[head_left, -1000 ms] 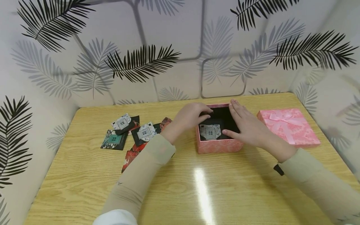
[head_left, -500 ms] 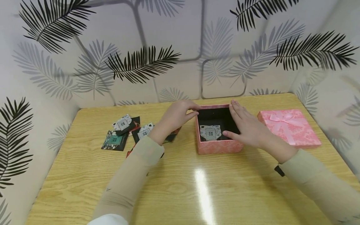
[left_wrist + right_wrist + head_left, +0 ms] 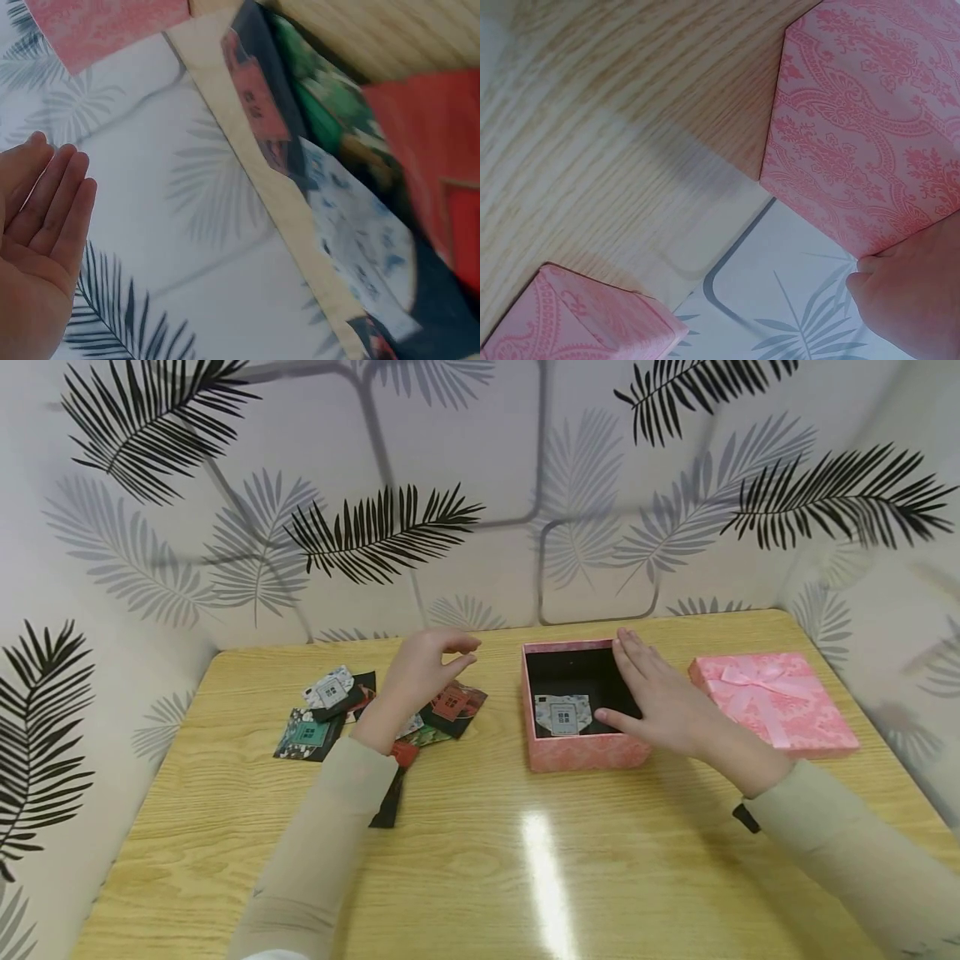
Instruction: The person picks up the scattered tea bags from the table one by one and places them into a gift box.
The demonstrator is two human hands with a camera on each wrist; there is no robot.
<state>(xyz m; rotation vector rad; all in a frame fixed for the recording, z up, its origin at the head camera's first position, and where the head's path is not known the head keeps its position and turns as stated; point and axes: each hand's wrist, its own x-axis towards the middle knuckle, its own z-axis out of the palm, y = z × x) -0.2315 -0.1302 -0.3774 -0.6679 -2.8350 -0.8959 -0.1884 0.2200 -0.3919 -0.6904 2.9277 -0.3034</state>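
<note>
My left hand (image 3: 416,681) hovers above a loose group of small flat packets, its fingers relaxed and holding nothing. Beside it lies a red-labelled black packet (image 3: 455,703); in the left wrist view a blue-and-white packet (image 3: 364,232) and a red one (image 3: 442,150) overlap nearby. A pink patterned box (image 3: 585,755) with a black inside stands uncovered. One grey-and-white packet (image 3: 562,716) lies inside it, near the front left. My right hand (image 3: 667,702) rests on the box's right edge with straight fingers. In the right wrist view, the fingers touch the box's outer wall (image 3: 862,112).
The box's pink lid (image 3: 813,714), with a ribbon bow, lies to the right of the box. At the left of the wooden table (image 3: 480,860) are a green-labelled packet (image 3: 306,733) and a white-labelled one (image 3: 330,691). A leaf-patterned wall (image 3: 495,572) rises behind.
My left hand has come out of the box and moved left to above the packets. The right hand stays at the box's right edge. The packet inside the box has not moved.
</note>
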